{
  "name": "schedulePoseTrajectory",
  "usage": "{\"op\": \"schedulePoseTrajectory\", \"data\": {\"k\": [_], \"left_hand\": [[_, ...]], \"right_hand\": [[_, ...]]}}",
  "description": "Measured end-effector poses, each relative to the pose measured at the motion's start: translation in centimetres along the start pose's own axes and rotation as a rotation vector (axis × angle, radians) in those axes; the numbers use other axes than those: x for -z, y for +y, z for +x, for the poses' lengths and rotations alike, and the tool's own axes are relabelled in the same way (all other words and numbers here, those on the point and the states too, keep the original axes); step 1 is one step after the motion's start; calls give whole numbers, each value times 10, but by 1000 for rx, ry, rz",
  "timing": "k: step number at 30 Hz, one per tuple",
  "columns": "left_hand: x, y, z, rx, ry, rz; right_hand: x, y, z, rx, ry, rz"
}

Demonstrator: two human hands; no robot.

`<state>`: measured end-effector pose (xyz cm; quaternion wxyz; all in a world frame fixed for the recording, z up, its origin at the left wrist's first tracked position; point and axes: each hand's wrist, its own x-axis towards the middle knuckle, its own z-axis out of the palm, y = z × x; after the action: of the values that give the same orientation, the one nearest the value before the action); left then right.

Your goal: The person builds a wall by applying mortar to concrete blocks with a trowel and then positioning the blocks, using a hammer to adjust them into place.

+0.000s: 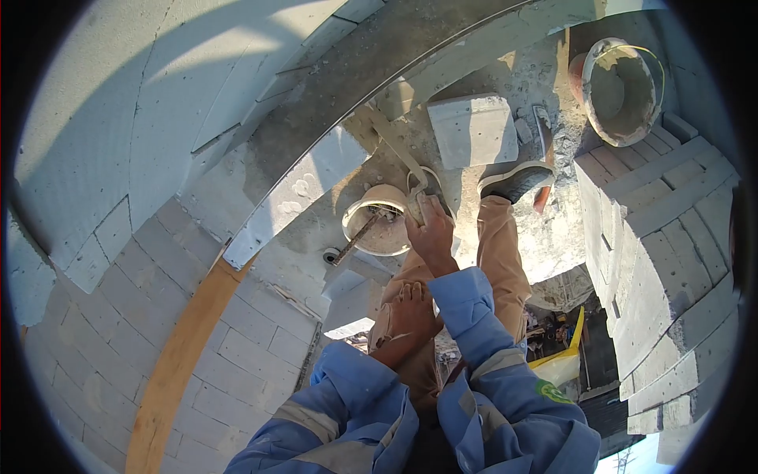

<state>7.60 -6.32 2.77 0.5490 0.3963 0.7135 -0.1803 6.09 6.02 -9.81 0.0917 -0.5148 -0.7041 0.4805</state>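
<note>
My right hand (433,231) is closed round the handle of a trowel (396,144). Its mortar-coated metal reaches up and left to the end of a pale block (316,170) beside a curved strip. Resting on my left thigh is my left hand (412,317), empty, its fingers laid over the trouser cloth. Just left of my right hand stands a pale bucket (353,229) with a stick-like tool (357,239) leaning in it. Part of another round container (432,175) shows behind the trowel and my right hand.
Stacked blocks (671,229) stand on the right, below a large mortar-stained bucket (618,95). A loose block (474,130) and a reddish-handled tool (543,162) lie ahead. Block walls (103,142) and a wooden plank (185,355) are at left. Yellow material (562,359) shows near my right leg.
</note>
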Motion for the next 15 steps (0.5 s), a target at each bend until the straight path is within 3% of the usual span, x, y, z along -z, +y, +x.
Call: {"op": "schedulePoseTrajectory", "data": {"k": [3,9,15], "left_hand": [[1,2,0,4,-27,-11],[2,-3,-1,-3,-6,-13],[7,1,1,30,-76,-6]], "right_hand": [[10,11,2,-80,19,37],[-25,18,57,-35,-116,-10],[18,-29,14,20,-127,55]]}}
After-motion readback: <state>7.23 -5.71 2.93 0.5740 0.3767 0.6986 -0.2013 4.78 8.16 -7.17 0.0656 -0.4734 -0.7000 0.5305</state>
